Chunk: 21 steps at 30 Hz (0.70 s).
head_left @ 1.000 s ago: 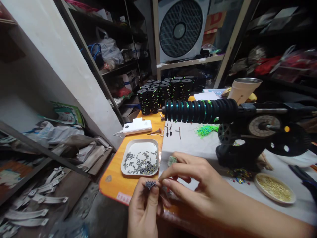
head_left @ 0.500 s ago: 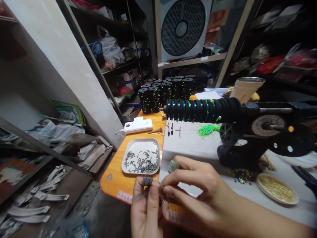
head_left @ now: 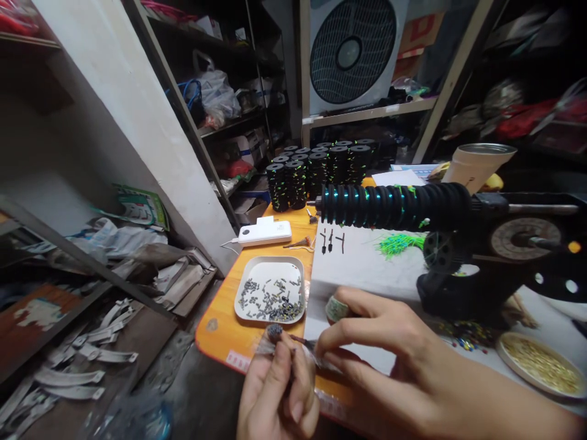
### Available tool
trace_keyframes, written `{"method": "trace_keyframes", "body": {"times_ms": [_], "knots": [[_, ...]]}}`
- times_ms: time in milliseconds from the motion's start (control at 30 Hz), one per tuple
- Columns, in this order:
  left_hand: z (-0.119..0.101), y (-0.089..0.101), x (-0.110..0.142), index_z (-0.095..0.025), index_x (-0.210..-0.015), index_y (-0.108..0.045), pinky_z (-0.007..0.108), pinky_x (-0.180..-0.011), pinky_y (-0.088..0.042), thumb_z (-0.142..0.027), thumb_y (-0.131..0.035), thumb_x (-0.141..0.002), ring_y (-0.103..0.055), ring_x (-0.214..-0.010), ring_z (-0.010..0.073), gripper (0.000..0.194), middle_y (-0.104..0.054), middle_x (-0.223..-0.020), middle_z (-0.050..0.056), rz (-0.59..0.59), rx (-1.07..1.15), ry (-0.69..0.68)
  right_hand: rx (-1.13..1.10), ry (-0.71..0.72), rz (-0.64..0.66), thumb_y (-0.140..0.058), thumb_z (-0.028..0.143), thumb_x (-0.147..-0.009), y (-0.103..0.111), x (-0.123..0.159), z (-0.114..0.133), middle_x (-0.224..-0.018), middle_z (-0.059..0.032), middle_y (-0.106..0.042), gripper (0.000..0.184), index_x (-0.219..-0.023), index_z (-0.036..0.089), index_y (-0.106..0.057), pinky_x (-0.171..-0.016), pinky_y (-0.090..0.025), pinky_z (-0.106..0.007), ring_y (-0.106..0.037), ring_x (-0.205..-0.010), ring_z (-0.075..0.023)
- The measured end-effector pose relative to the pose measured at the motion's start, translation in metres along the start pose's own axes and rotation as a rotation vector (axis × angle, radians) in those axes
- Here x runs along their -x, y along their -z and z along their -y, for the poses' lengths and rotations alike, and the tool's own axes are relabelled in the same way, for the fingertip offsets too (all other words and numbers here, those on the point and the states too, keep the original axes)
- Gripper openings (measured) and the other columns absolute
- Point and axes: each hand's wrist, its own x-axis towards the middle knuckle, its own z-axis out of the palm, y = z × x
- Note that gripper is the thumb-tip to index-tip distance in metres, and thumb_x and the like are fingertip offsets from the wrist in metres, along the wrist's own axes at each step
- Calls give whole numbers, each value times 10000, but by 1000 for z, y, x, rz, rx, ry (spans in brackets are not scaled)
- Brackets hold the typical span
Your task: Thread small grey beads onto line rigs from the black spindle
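Observation:
My left hand (head_left: 277,391) is closed on a small bundle of dark grey bits (head_left: 274,332), whose rounded end shows above the thumb. Clear plastic film seems to surround the bundle. My right hand (head_left: 389,348) pinches near a thin dark strand (head_left: 299,340) running from the left fingertips; the exact grip is blurred. A greenish cover (head_left: 337,310) wraps one right fingertip. Just beyond the left hand, a white tray (head_left: 238,305) holds many small dark and yellowish pieces.
A black machine (head_left: 440,287) carries a ridged black roller (head_left: 389,205) over the white work surface (head_left: 339,269). Green strands (head_left: 398,244) lie beneath it. Black spools (head_left: 298,177) stand behind a white power bank (head_left: 266,232). At right sits a dish (head_left: 509,366) of gold bits.
The camera view has shifted slightly, moving the scene right. My right hand has drawn a little away from the left, and the dark strand between them now shows.

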Motion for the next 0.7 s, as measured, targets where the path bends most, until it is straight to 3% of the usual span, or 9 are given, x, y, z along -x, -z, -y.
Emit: {"method": "trace_keyframes", "body": {"times_ms": [133, 300, 700], "knots": [[-2, -2, -1, -144, -539, -465, 120, -370, -188, -473, -741, -750, -133, -381, 19, 478, -295, -441, -98, 71, -15, 43, -36, -17, -12, -597, 37, -804, 1, 1, 0, -708, -10, -524, 174, -809, 170, -711, -600, -475, -183, -541, -636, -106], [-3, -1, -1, -144, -509, -438, 124, -374, -174, -491, -726, -763, -139, -373, 14, 517, -250, -441, -101, 123, -47, 96, -78, -77, -31, -592, 45, -801, 0, 4, -4, -926, -47, -654, 188, -811, 195, -705, -760, -520, -199, -633, -841, -141], [1, 3, 0, -157, -667, -520, 133, -393, -193, -408, -648, -865, -125, -386, 37, 344, -227, -436, -107, 152, -30, 94, -51, -86, -12, -586, 42, -806, 1, 6, -6, -824, -22, -587, 184, -801, 187, -700, -706, -497, -192, -593, -759, -120]]}}
